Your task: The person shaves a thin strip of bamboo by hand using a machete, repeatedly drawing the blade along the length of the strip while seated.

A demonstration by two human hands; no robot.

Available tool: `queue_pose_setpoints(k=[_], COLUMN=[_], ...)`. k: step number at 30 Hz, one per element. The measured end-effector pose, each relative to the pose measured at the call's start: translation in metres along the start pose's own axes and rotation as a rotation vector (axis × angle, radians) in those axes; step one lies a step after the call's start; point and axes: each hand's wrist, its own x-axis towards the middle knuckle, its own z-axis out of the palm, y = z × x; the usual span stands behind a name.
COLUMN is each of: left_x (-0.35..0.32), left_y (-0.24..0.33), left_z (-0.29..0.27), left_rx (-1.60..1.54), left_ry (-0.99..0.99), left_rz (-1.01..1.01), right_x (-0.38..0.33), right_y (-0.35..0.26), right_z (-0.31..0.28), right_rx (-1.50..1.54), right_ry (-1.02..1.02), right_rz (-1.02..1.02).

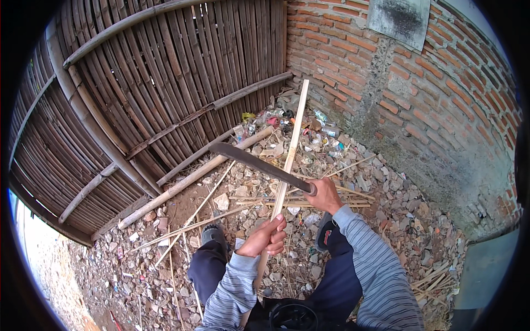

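Note:
My left hand [263,237] is closed round a long pale bamboo strip [296,129], which runs from my lap up toward the far corner. In my right hand [324,196] is a machete [251,161], its fingers wrapped round the handle. The dark, broad blade points to the left and lies across the strip, a little beyond my left hand. Whether the edge bites into the bamboo cannot be made out. Several thin split strips [353,202] lie on the ground under and beside my right hand.
A bamboo slat fence [165,77] stands at the left, a brick wall [408,88] at the right. A bamboo pole [199,176] lies along the fence foot. Rubble [386,220] covers the ground, with litter [270,120] in the corner. More split pieces [433,280] lie at the right.

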Motion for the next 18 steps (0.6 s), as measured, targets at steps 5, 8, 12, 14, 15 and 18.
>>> queue_pose_setpoints(k=[5,8,12,14,15,18], left_x=[0.002,0.002,0.002,0.004,0.007,0.016], left_y=[-0.006,-0.007,-0.009,-0.014,-0.019,-0.035], left_z=[-0.007,-0.008,-0.004,-0.006,-0.010,-0.018], left_rx=[0.062,0.081,0.143,0.157,0.263,0.430], left_ry=[0.026,0.028,0.059,0.058,0.105,0.242], left_rz=[0.005,0.020,0.024,0.028,0.090,0.200], right_x=[-0.008,-0.002,0.014,0.014,0.012,0.009], right_y=[-0.016,-0.015,-0.002,0.002,0.003,0.001], right_z=[0.000,-0.001,-0.006,-0.008,-0.007,-0.006], right_rx=[-0.097,-0.095,-0.039,-0.005,0.017,0.002], right_ry=[-0.030,-0.046,0.007,0.002,0.006,0.006], right_rz=[-0.231,-0.170,0.045,0.118,0.101,0.054])
